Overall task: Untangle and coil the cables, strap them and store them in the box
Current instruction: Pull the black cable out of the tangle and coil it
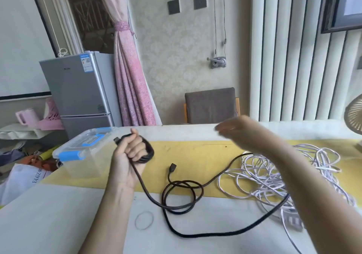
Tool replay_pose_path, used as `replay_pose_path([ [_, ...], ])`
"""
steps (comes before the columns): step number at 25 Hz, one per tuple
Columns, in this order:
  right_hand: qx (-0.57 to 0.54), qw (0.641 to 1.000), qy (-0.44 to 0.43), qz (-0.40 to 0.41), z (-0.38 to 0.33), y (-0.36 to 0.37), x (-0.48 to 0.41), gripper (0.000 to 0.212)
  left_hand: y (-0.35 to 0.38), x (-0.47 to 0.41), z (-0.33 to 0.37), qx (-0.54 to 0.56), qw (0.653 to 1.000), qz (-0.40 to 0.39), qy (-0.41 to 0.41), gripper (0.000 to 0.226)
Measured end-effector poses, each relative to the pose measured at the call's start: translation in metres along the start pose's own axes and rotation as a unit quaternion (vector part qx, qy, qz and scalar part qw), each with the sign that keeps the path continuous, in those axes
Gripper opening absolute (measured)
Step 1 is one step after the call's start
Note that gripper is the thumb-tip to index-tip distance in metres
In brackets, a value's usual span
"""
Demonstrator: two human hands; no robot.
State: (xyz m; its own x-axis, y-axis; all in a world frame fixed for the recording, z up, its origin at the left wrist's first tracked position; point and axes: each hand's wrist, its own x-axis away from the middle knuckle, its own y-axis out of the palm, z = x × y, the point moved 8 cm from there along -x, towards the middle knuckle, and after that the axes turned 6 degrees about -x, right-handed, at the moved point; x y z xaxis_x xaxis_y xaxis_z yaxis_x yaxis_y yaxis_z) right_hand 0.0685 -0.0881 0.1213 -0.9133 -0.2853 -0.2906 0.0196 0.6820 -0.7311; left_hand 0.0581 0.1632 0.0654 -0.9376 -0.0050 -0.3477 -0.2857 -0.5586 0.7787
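Left hand (131, 151): raised above the table (58, 224), fingers curled round several small loops of the black cable (182, 187); one plug sticks out just above the fist.
Right hand (233, 129): lifted over the far side of the table and blurred; I cannot tell if it is spread or pinching something.
Black cable: from the left fist it hangs down to the table, makes loose loops in the middle, and its other plug lies on the yellow strip (192, 155).
White cable (270, 175): a tangled heap on the right, with the black cable passing over it.
Box (86, 167): clear, lid on, blue latches, at the left table edge.
Rubber band (145, 212): flat on the table, near the black loops.
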Motion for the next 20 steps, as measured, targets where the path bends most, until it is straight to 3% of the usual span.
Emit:
replay_pose_path([
  [2, -0.112, 0.982, -0.034, -0.149, -0.032, 0.061, 0.014, 0.029, 0.014, 0.001, -0.021, -0.067, 0.997, -0.014, -0.02, 0.029],
  [5, -0.144, 0.933, -0.045, -0.328, -0.051, 0.137, 0.041, 0.035, 0.027, 0.005, -0.04, -0.093, 0.994, -0.033, -0.054, 0.033],
  [7, -0.192, 0.891, -0.055, -0.407, -0.053, 0.159, 0.053, 0.022, 0.031, 0.008, -0.047, -0.035, 0.991, -0.074, -0.109, 0.011],
  [9, -0.253, 0.854, -0.052, -0.451, -0.05, 0.156, 0.058, 0.021, 0.036, 0.017, -0.046, -0.023, 0.979, -0.103, -0.173, 0.019],
  [11, -0.251, 0.855, -0.049, -0.451, -0.042, 0.145, 0.053, 0.027, 0.049, 0.032, -0.047, -0.053, 0.959, -0.166, -0.221, 0.021],
  [14, -0.08, 0.92, -0.073, -0.377, -0.024, 0.126, 0.035, 0.033, 0.064, 0.057, -0.065, -0.13, 0.893, -0.309, -0.299, 0.018],
  [17, 0.062, 0.962, -0.067, -0.256, -0.006, 0.096, 0.017, 0.035, 0.052, 0.069, -0.075, -0.201, 0.833, -0.354, -0.375, 0.023],
  [20, 0.055, 0.987, -0.037, -0.144, 0.002, 0.06, 0.006, 0.034, 0.033, 0.066, -0.074, -0.335, 0.796, -0.332, -0.379, 0.032],
])
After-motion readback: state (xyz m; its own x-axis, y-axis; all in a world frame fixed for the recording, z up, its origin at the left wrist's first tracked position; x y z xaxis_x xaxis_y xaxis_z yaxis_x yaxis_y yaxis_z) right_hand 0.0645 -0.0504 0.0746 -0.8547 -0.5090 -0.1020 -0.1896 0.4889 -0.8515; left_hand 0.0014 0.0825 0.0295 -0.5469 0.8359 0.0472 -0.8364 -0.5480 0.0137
